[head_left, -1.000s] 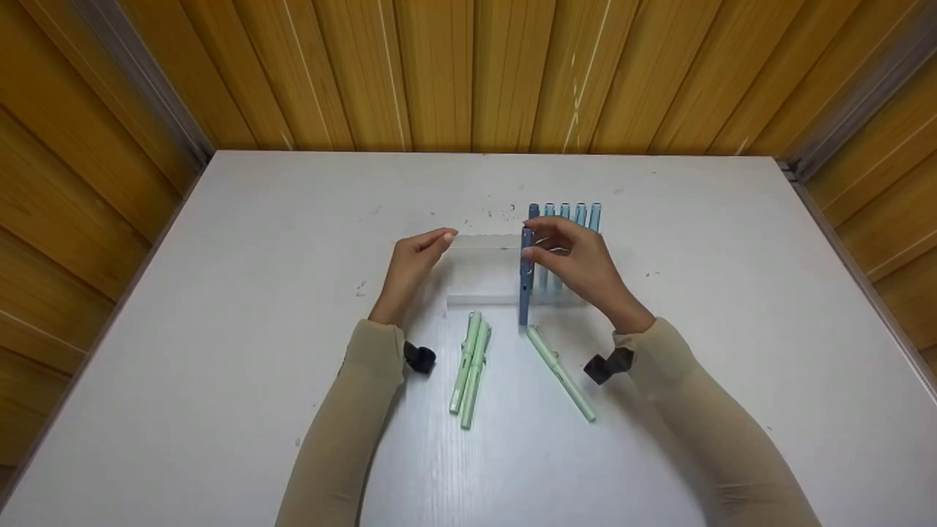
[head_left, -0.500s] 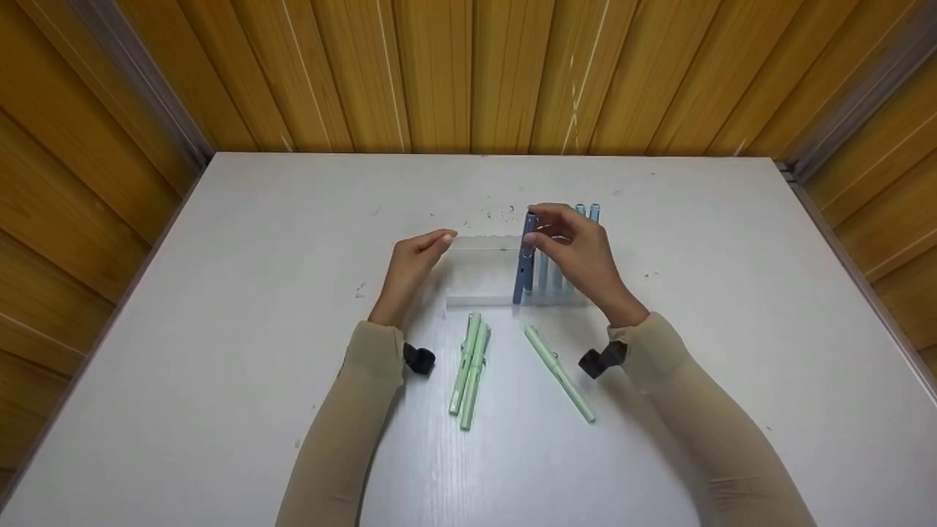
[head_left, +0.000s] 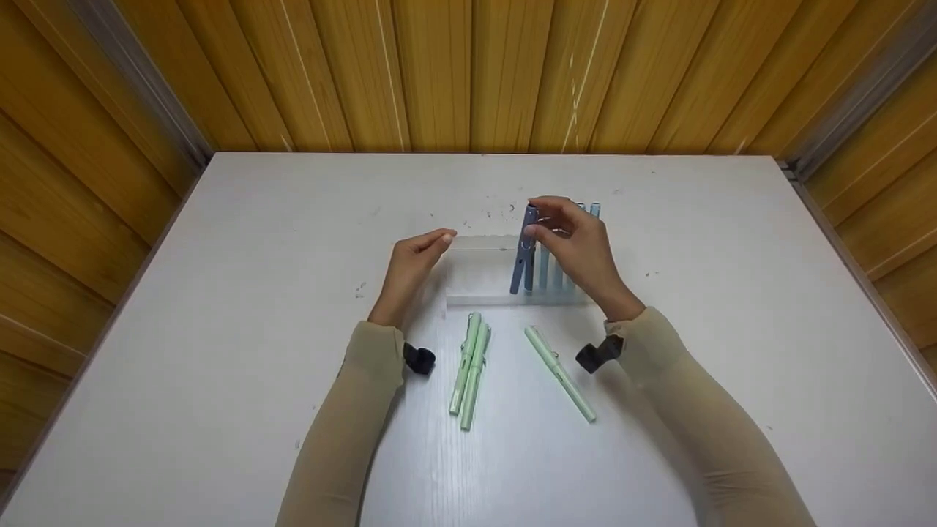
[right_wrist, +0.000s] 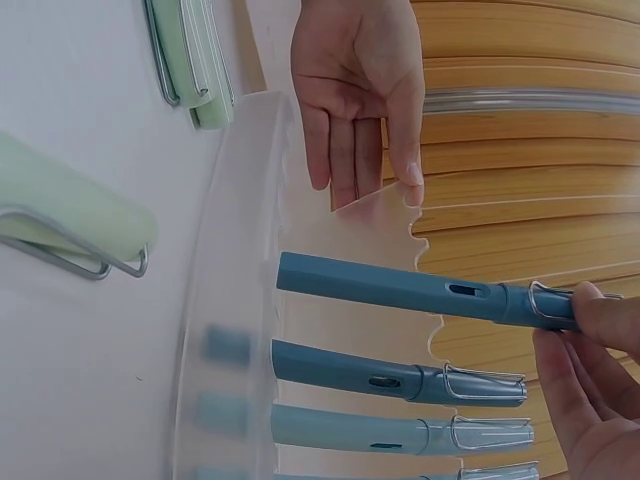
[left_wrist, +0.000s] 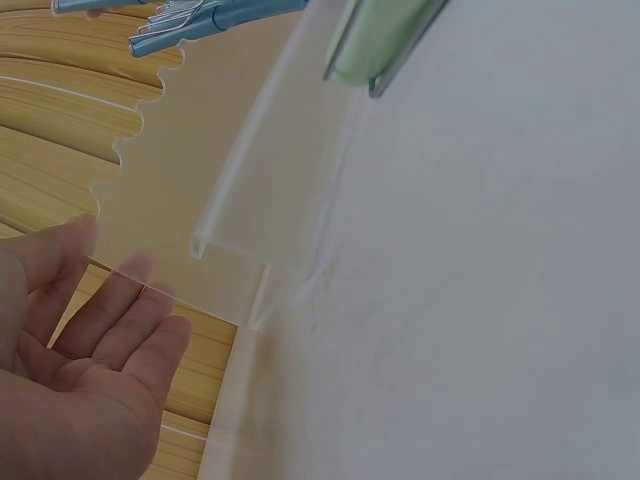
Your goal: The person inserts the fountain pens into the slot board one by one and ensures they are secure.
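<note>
My left hand (head_left: 413, 272) pinches the upper left corner of a clear plastic pen stand (head_left: 479, 272), with fingertips partly behind its scalloped back panel in the left wrist view. The thumb and fingers of my right hand (head_left: 583, 245) grip a dark blue fountain pen (right_wrist: 400, 289) by its clipped cap. That pen tilts slightly, its lower end close to the stand's front ledge (right_wrist: 235, 300). Beside it, another dark blue pen (right_wrist: 350, 367) stands in the rack, followed by several light blue pens (right_wrist: 350, 427). My right hand partly covers the row in the head view.
Two light green pens (head_left: 460, 369) lie side by side in front of the stand. A third green pen (head_left: 562, 377) lies slanted nearer the right wrist. All rest on a white table (head_left: 219, 329) backed by wood-patterned panels (head_left: 505, 73).
My right hand has moved the dark blue pen up and back, from in front of the stand to just over its ledge. The left hand stays at the corner.
</note>
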`<state>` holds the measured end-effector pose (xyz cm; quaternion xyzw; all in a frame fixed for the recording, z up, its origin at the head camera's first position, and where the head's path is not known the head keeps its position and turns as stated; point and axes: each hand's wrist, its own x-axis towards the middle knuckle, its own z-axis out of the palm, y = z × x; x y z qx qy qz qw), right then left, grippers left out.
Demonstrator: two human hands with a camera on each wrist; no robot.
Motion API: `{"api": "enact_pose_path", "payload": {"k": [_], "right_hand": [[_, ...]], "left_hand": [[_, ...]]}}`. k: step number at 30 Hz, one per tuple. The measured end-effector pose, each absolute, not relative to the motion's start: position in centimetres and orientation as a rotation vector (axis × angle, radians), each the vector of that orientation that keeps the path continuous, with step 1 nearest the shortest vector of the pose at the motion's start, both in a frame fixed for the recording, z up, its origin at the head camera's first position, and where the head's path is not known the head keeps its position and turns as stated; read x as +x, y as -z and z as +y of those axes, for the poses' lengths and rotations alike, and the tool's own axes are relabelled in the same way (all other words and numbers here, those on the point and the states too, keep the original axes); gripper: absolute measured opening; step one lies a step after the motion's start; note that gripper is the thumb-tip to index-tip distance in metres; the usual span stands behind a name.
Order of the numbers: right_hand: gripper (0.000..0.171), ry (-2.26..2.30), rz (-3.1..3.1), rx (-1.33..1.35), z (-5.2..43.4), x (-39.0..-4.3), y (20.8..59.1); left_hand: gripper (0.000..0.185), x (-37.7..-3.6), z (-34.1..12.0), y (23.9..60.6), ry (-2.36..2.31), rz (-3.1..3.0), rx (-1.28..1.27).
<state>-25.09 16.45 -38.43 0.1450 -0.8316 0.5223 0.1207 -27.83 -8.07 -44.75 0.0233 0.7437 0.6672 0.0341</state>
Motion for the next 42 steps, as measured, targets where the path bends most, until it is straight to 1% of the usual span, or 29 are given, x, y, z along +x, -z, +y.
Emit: {"api": "enact_pose_path", "payload": {"k": [6,21,28,42], "right_hand": [[0.038,-1.512,-2.428,0.412,16.4,-25.4,38.6],[0.039,-1.489,-2.453,0.402,16.4,-25.7,39.2],[0.039,-1.49,-2.483,0.386,16.4,-25.8,39.6],[0.04,-1.481,-2.531,0.379,16.4,-25.8,39.9]], "left_hand": [[0.031,-27.8,-8.1,44.7,-2.034,2.296,0.053],[0.036,-28.0,-8.3,44.8,-2.03,2.277,0.078],[0.032,-27.8,-8.1,44.8,-2.021,2.324,0.079],[0.031,-27.9,-8.1,44.8,-2.011,2.324,0.071]]}}
